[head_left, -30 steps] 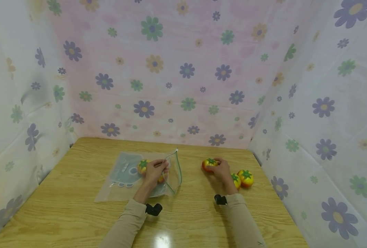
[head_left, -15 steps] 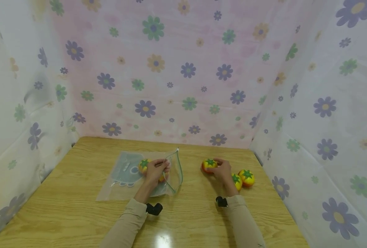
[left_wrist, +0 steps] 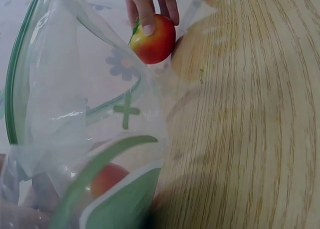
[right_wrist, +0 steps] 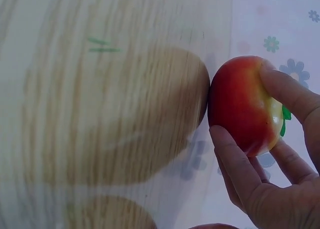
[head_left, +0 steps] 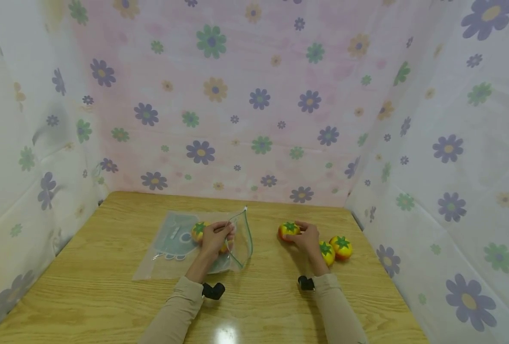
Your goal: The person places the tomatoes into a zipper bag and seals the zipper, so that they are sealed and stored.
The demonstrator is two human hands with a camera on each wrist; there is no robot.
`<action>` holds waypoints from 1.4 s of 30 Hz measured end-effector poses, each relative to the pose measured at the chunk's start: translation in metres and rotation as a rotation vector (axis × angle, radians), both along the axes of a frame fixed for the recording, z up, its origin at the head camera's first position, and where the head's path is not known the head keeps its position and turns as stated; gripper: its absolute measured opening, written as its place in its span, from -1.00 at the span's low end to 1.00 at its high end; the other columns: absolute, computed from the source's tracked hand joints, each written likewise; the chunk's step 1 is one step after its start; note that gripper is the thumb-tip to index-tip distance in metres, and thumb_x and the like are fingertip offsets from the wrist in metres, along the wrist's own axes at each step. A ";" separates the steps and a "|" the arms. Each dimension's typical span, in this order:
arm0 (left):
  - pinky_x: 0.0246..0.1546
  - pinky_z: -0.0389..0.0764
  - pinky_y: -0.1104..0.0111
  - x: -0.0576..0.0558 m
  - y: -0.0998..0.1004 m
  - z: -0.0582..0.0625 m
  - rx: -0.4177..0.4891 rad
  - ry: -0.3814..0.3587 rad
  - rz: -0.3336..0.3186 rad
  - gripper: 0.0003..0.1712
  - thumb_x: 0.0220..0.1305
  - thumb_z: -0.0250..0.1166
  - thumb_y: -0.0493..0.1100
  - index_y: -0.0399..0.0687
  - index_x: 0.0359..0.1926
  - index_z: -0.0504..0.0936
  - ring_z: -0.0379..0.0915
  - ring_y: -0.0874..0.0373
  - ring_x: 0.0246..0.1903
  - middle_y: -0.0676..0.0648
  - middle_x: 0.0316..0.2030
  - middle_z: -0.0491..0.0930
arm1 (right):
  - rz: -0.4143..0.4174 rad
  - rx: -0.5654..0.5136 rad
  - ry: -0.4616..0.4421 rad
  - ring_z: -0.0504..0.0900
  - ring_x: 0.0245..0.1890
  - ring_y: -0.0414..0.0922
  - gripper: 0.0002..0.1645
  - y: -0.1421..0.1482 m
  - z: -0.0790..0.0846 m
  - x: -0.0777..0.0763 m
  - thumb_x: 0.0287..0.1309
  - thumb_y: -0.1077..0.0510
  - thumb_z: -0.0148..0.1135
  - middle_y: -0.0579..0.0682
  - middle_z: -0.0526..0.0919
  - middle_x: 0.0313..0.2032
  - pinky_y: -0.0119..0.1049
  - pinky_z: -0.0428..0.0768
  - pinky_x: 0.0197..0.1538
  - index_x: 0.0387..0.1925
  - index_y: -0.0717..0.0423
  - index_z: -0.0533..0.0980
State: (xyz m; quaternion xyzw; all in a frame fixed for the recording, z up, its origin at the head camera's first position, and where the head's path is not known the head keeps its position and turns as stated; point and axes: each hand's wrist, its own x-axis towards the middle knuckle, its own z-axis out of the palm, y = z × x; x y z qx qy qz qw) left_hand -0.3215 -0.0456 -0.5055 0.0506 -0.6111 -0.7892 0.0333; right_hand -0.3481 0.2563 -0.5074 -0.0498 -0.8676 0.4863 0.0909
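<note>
A wooden table (head_left: 108, 296) fills the lower view, walled on three sides by flower-printed sheeting (head_left: 254, 105). Against the frames from a second ago almost nothing has changed: the view has shifted very slightly, both hands keep their places, and the gripped tomato sits a touch lower and nearer the person. On the left half of the table lies one clear zip bag (head_left: 173, 248) with a green seal strip and a grey-blue print; its mouth faces right and stands open. The left hand (head_left: 215, 239) rests on the bag near the mouth, fingers curled round its upper film and holding it up. Through the plastic one tomato in the bag (head_left: 198, 229) shows beside that hand, and the left wrist view shows a red shape inside too. The right hand (head_left: 307, 236) is clamped on a toy tomato (head_left: 289, 230), thumb and fingers wrapped round it; it is glossy, red fading to yellow, with a green star-shaped top, and sits on or just above the table well right of the bag. Two more loose tomatoes (head_left: 336, 248) lie side by side just right of that hand, making four counted in all.
</note>
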 end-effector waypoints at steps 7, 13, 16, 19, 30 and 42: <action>-0.41 0.70 0.48 -0.003 -0.004 0.000 0.003 -0.001 -0.054 -0.67 0.39 0.30 -0.37 -0.58 0.06 0.57 0.65 0.26 -0.52 -0.45 -0.18 0.70 | 0.018 0.016 0.003 0.50 0.25 0.22 -0.21 -0.003 0.000 0.004 -0.03 0.22 0.61 0.34 0.56 0.23 0.09 0.53 0.29 0.26 0.32 0.52; -0.39 0.69 0.50 -0.002 -0.004 0.000 -0.005 -0.011 -0.032 -0.67 0.37 0.33 -0.32 -0.51 0.06 0.60 0.65 0.28 -0.50 -0.35 -0.19 0.73 | 0.022 0.003 -0.005 0.53 0.23 0.22 -0.19 -0.003 0.000 0.007 -0.04 0.20 0.63 0.32 0.57 0.23 0.10 0.56 0.26 0.27 0.29 0.52; -0.38 0.69 0.52 -0.001 -0.002 0.001 -0.011 -0.014 -0.010 -0.66 0.36 0.36 -0.28 -0.46 0.05 0.63 0.65 0.30 -0.49 -0.28 -0.21 0.75 | 0.027 0.004 -0.018 0.55 0.20 0.21 -0.20 -0.004 0.001 0.008 -0.04 0.18 0.64 0.30 0.57 0.23 0.08 0.58 0.24 0.26 0.27 0.54; -0.38 0.69 0.52 -0.001 -0.002 0.001 -0.018 -0.020 0.002 -0.67 0.36 0.37 -0.27 -0.44 0.04 0.63 0.65 0.29 -0.49 -0.24 -0.23 0.75 | 0.035 0.010 -0.032 0.57 0.19 0.19 -0.21 -0.005 0.001 0.010 -0.05 0.15 0.65 0.28 0.59 0.22 0.02 0.63 0.18 0.25 0.25 0.55; -0.40 0.69 0.52 -0.001 -0.002 0.000 -0.010 -0.007 -0.009 -0.68 0.36 0.36 -0.30 -0.46 0.03 0.63 0.65 0.29 -0.51 -0.21 -0.28 0.76 | 0.128 -0.008 0.003 0.64 0.10 0.19 -0.26 -0.013 -0.002 0.015 -0.05 0.11 0.65 0.31 0.60 0.19 0.01 0.66 0.15 0.20 0.22 0.60; -0.41 0.66 0.53 -0.005 -0.001 -0.001 -0.063 0.009 0.001 -0.74 0.40 0.31 -0.31 -0.46 0.00 0.64 0.62 0.29 -0.49 -0.17 -0.29 0.75 | 0.308 -0.170 0.020 0.60 0.15 0.23 -0.20 -0.024 0.002 0.019 0.08 0.17 0.57 0.27 0.55 0.26 -0.15 0.69 0.10 0.34 0.24 0.47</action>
